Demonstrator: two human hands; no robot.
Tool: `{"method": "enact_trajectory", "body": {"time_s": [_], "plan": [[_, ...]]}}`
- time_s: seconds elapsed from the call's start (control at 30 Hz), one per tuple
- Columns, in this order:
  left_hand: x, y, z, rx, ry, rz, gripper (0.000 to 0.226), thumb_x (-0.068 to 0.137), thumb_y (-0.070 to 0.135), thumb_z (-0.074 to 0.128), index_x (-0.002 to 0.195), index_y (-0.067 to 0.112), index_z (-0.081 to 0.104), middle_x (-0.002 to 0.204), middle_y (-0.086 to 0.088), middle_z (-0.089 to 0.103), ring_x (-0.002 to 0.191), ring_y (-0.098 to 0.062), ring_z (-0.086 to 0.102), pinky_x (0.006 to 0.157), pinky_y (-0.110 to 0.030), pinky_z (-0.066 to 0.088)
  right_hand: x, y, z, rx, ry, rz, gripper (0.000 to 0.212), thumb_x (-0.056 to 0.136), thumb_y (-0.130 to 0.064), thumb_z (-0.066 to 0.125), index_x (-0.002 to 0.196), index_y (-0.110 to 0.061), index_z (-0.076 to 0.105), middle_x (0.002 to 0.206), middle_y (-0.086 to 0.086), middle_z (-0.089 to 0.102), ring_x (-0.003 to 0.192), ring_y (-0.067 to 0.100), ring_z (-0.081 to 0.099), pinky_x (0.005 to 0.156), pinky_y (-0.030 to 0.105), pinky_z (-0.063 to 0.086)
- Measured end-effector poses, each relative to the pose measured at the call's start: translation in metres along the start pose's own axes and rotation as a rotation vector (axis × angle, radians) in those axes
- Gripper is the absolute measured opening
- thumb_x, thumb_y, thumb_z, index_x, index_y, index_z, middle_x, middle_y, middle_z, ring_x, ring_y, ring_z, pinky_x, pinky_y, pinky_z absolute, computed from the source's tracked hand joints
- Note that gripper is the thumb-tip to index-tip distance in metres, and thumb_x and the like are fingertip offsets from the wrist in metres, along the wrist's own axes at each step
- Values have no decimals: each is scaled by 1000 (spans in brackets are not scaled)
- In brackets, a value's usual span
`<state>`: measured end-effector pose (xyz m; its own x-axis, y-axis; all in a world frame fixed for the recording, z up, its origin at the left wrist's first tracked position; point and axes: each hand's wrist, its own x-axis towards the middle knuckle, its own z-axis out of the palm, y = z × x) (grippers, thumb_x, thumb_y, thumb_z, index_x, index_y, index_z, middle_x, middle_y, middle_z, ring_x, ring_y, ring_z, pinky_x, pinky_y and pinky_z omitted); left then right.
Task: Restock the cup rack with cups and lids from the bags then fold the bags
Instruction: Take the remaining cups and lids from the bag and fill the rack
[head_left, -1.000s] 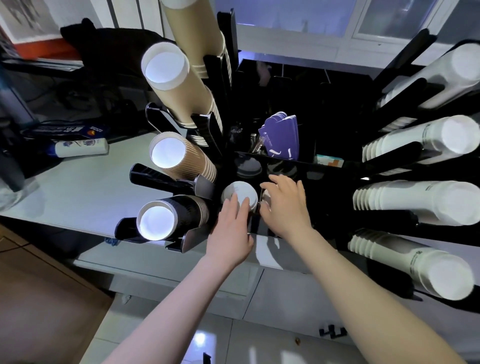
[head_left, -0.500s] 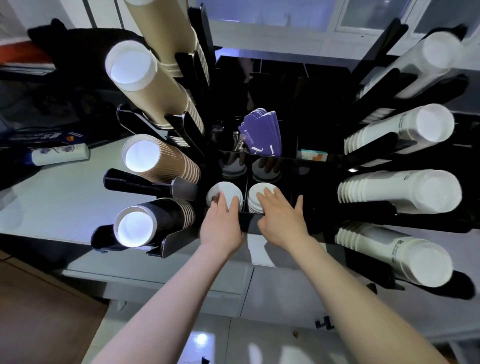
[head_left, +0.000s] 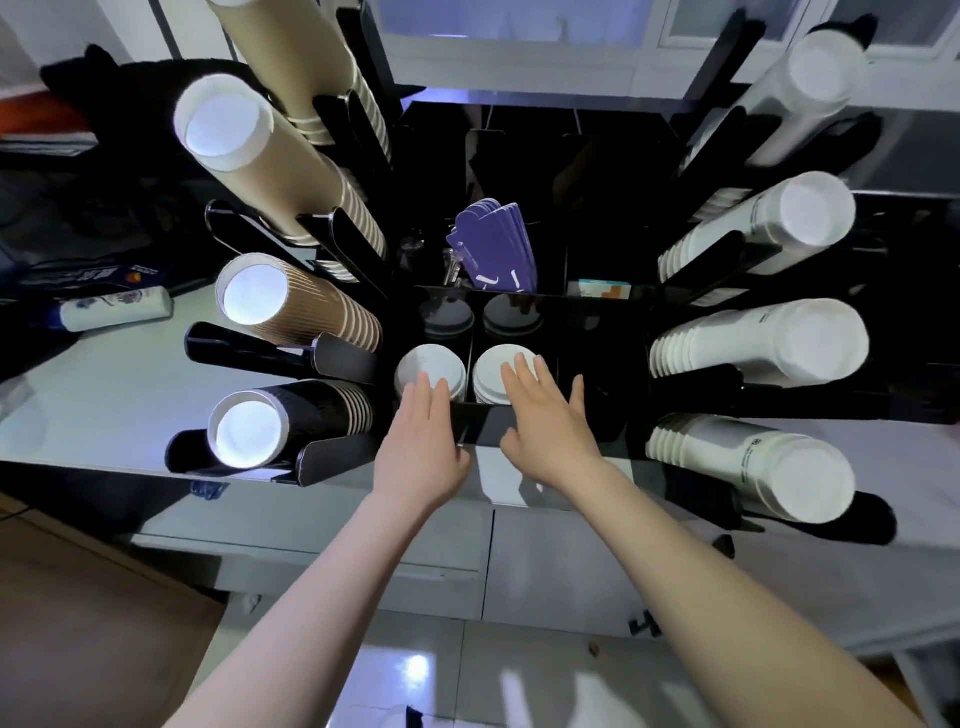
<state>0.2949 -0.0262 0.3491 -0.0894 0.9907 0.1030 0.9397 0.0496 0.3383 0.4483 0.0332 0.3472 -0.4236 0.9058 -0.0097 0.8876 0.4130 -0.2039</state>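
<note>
Where hands overlap, lids half-hidden.

Both hands flat on the lid stacks in the cup rack

The left hand rests straight fingers on the left lid stack; the right hand lies on the right lid stack. Brown cups jut left, white cups right, purple sleeves behind

Both hands seemingly flat, outstretched
</note>
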Motion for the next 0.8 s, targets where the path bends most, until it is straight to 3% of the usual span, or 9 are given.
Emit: {"method": "enact_trajectory", "body": {"time_s": [0.13, 0.43, 0.63, 0.8], "plan": [[-14, 6, -2, -19, 14, 2, 72, 86, 23, 54, 147, 6, 19, 152, -12, 21, 143, -29, 14, 107, -41, 35, -12, 4, 0, 55, 42, -7, 71, 89, -18, 44, 153, -19, 13, 162, -2, -5, 147, 15, -13, 114, 54, -9], [-47, 18, 3, -29, 3, 17, 70, 92, 24, 51, 151, 12, 17, 160, -7, 8, 147, -25, 4, 116, -46, 18, -47, 12, 4, 259, 127, -96, 61, 90, -17, 48, 148, -20, 31, 160, -4, 17, 148, 14, 3, 117, 51, -1], [-71, 18, 3, -65, -1, -34, 69, 92, 20, 51, 151, 14, 17, 160, -5, 8, 147, -27, 5, 116, -41, 18, -37, 12, -14, 294, 250, -77, 45, 91, -24, 58, 134, -15, 51, 138, 3, 49, 132, 24, 37, 111, 42, 28], [-73, 13, -8, -100, 34, -76, 68, 92, 22, 50, 151, 17, 18, 161, -3, 8, 148, -23, 3, 116, -41, 20, 5, 2, -34, 277, 257, 60, 49, 88, -30, 64, 134, -18, 51, 134, 4, 53, 126, 27, 39, 100, 40, 39]]}}
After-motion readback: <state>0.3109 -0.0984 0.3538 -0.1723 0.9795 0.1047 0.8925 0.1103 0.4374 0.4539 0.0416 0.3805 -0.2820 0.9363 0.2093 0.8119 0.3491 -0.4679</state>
